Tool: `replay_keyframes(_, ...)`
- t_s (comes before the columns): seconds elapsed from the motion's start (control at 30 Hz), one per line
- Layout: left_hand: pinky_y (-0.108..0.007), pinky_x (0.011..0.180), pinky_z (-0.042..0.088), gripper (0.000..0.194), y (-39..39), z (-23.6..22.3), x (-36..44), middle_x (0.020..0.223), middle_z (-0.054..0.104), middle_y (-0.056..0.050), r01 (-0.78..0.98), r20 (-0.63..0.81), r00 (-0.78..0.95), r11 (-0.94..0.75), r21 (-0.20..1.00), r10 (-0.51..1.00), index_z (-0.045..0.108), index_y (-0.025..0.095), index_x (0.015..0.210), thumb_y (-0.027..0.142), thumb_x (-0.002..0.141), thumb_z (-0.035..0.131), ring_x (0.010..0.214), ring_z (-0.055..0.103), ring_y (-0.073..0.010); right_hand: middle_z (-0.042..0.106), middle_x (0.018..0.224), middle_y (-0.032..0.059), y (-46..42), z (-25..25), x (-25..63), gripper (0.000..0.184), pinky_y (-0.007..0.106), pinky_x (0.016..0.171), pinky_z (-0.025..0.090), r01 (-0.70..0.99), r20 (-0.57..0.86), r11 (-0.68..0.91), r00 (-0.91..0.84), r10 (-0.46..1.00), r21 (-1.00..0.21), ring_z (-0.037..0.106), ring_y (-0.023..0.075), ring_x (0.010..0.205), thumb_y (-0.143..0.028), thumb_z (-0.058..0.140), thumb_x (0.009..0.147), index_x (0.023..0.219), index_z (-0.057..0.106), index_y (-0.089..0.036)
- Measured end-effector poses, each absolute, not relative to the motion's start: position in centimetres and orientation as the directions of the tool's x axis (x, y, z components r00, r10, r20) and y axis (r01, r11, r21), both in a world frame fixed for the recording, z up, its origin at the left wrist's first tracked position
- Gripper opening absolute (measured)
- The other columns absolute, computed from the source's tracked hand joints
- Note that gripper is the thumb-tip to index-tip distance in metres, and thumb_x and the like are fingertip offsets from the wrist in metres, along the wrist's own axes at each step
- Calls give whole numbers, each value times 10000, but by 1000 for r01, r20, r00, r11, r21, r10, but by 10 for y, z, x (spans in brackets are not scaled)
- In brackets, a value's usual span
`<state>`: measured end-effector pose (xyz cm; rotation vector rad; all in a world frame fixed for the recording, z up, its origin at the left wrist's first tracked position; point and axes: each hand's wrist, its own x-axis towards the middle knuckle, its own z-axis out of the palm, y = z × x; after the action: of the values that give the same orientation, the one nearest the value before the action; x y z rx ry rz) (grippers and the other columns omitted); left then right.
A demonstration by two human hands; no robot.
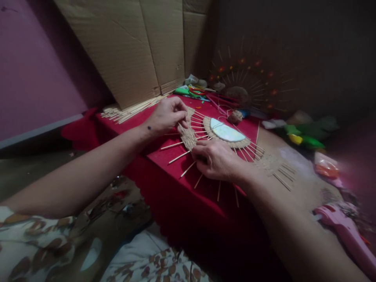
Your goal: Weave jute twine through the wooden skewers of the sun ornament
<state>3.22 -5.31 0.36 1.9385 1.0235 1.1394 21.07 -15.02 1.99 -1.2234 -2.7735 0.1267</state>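
A round mirror [226,131] ringed with jute and radiating wooden sticks [179,156] lies on a low red-covered table [164,172]. A band of jute weaving [188,135] runs between the sticks on its left side. My left hand [167,115] is closed in a pinch on the jute cord at the upper end of that band. My right hand [216,158] rests palm down on the sticks at the near edge, fingers pressed on the weave.
Cardboard sheets [132,43] lean against the wall behind a bundle of loose sticks [126,111]. A finished sunburst piece [249,84], scissors and a jute ball [235,116] lie at the back. A pink glue gun [343,227] and green items [305,137] sit to the right.
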Motion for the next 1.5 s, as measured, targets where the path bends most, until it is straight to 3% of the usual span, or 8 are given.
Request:
replay_keyframes(0.13,-314,628,519,110,-32,6,39,723,655,-42,336,592,298,-663,670,749,598,130,832,122,779,502,649,620,-140,580,806,43,-151,24,212,118,281,695,337,715,72,683,-681,728,-145,467,134,723,-161,499,770,740,613,-158)
replay_keyframes(0.27,-310,736,494,180,-17,11,44,832,667,-41,403,709,297,-757,515,640,648,146,845,109,768,489,774,602,-147,552,823,42,-152,28,218,90,274,702,356,716,23,651,-668,744,-251,480,140,765,-227,573,789,745,607,-157)
replay_keyframes(0.4,-297,736,482,188,-2,10,47,797,669,-42,375,687,323,-755,538,651,670,134,840,130,767,497,746,596,-148,533,821,35,-157,27,228,58,255,657,359,723,-30,614,-655,755,-317,461,122,726,-132,549,766,717,563,-158)
replay_keyframes(0.53,-297,734,486,179,6,1,42,756,677,-32,453,625,295,-682,575,723,681,139,854,168,768,526,708,601,-150,528,828,29,-164,25,237,119,245,642,366,688,10,610,-660,751,-393,465,124,736,-54,509,709,723,525,-171)
replay_keyframes(0.8,-284,799,469,247,5,-14,35,877,710,-42,617,512,464,-678,399,723,690,163,916,212,767,499,814,644,-174,550,764,5,-165,14,252,223,234,620,396,593,170,576,-599,783,-562,481,113,677,-22,469,616,770,524,-174)
replay_keyframes(1.0,-300,808,473,272,3,-15,36,944,710,-66,611,532,479,-700,369,698,680,179,947,264,791,474,843,635,-191,547,750,8,-159,1,255,206,257,638,407,605,323,579,-485,813,-547,480,127,684,-44,477,631,771,533,-184)
replay_keyframes(1.27,-286,880,450,330,-5,-9,37,1030,676,-82,676,448,500,-657,333,741,659,114,1033,302,844,465,904,590,-176,549,905,73,-161,-1,249,81,302,771,454,669,271,612,-551,789,-422,507,173,860,-128,530,750,814,548,-175)
replay_keyframes(1.5,-268,884,450,330,4,-12,35,1037,673,-42,738,406,431,-574,356,806,635,163,1057,348,829,483,879,590,-155,572,921,75,-155,-4,249,87,301,811,459,686,254,642,-590,766,-343,513,178,897,-123,516,741,807,520,-180)
